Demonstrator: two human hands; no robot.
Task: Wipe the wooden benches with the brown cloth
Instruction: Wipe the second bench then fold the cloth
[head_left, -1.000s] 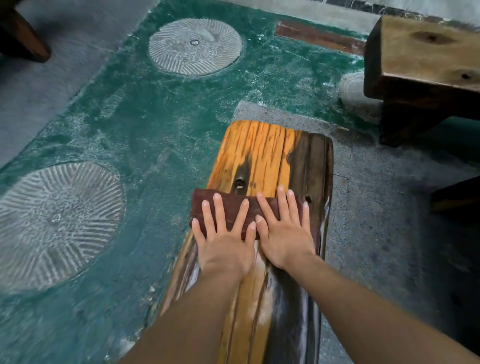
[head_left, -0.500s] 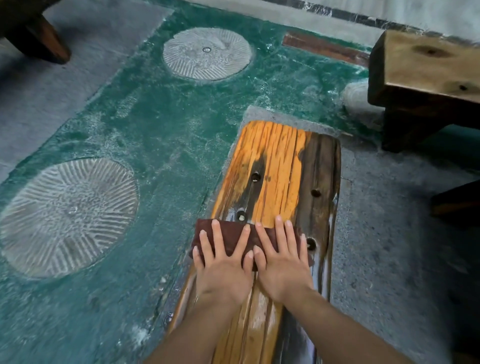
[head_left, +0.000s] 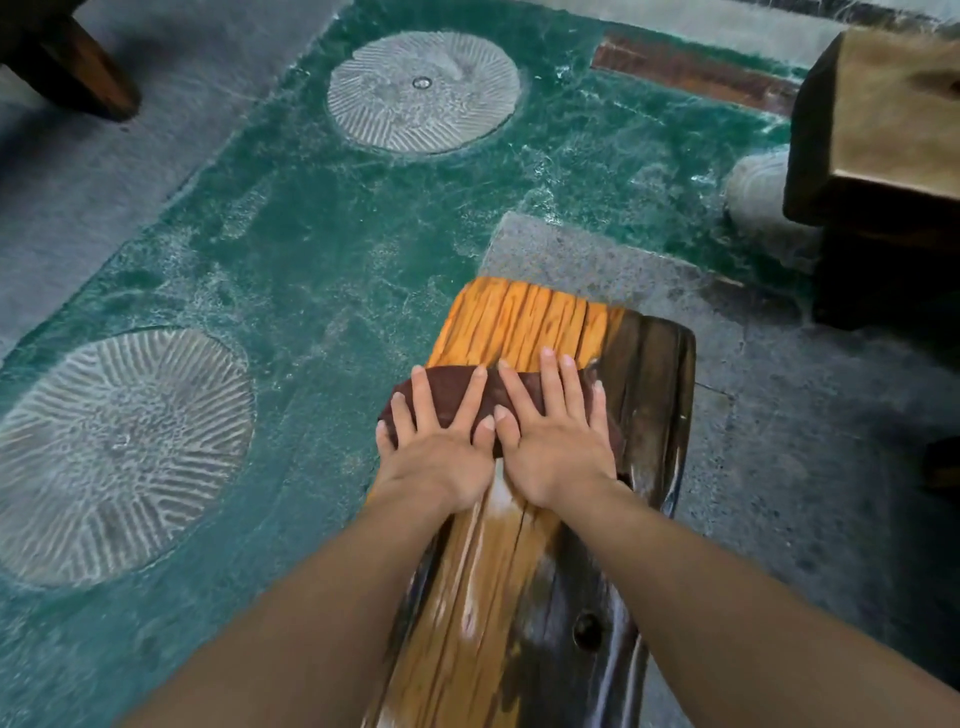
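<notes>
A long wooden bench (head_left: 524, 322), orange on the left and dark brown on the right, runs away from me in the middle of the view. A folded brown cloth (head_left: 449, 384) lies across it near its far end. My left hand (head_left: 436, 441) and my right hand (head_left: 556, 436) lie side by side on the cloth, fingers straight and spread, pressing it flat onto the wood. The cloth's near part is hidden under my palms. Behind my hands the wood shines wet. A second, chunky wooden bench (head_left: 883, 119) stands at the upper right.
The floor is green (head_left: 322, 249) with two round ribbed stone discs (head_left: 423, 91) (head_left: 111, 452) set in it, and grey stone (head_left: 779, 415) to the right. A dark wooden leg (head_left: 78, 67) shows at the top left. A pale stone (head_left: 753, 192) sits under the second bench.
Both hands have slid the cloth forward along the bench toward its far end, covering the holes seen earlier. A wet streak now lies behind them.
</notes>
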